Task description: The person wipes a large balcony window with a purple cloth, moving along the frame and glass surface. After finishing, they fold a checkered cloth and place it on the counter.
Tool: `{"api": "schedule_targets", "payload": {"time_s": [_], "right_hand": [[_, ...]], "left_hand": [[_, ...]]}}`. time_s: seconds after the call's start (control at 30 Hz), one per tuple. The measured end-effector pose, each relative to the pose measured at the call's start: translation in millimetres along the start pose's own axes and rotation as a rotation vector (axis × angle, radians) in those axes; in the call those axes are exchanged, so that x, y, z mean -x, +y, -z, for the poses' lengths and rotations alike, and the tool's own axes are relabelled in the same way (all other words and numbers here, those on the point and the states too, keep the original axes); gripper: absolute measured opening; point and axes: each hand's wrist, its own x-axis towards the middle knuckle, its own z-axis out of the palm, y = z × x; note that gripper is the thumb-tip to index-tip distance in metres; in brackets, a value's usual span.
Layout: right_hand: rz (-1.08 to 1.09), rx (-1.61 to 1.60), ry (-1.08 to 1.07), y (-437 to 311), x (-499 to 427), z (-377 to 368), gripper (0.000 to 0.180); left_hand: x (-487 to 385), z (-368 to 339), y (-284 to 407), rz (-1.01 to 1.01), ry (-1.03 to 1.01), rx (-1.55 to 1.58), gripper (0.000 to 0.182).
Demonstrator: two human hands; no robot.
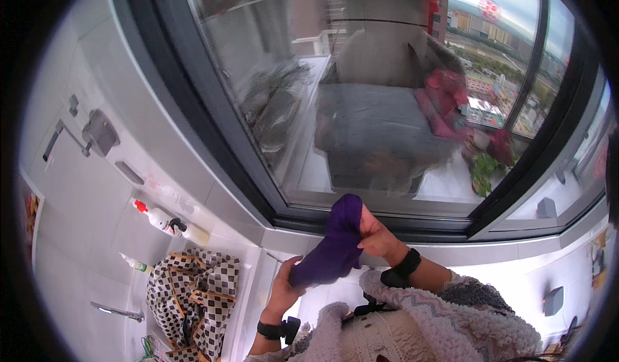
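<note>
A dark purple cloth (333, 246) is stretched between my two hands, in front of a dark-framed glass window. My left hand (284, 288) grips its lower left end. At the upper right, my right hand (379, 236) holds the folded top part, close to the bottom of the window frame (300, 219). Some of the right fingers are hidden behind the cloth. Black bands with small devices sit on both wrists. The window glass (271, 71) carries blurred reflections over the view outside.
On the left, a white spray bottle with a red nozzle (154, 217) stands beside another bottle with a black top (196, 231). A checkered bag (193, 294) lies below them on a white ledge. A grey wall fitting with a handle (100, 132) and a chrome faucet (118, 311) project nearby.
</note>
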Motion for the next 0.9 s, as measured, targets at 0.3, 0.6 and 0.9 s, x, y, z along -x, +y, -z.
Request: {"api": "schedule_targets", "payload": {"time_s": [0.3,0.6,0.9], "right_hand": [[0.051,-0.001,0.293,-58,98,22,0.051],[-0.436,-0.033,0.74,-49,212,54,0.039],[0.152,-0.27,0.806,-67,260,27,0.036]], "left_hand": [[-24,-32,16,-0.053,0.167,-0.425,0.038],[-29,-72,47,-0.103,-0.018,-0.048,0.033],[-70,-114,17,0.205,-0.269,-0.025,0.028]]}}
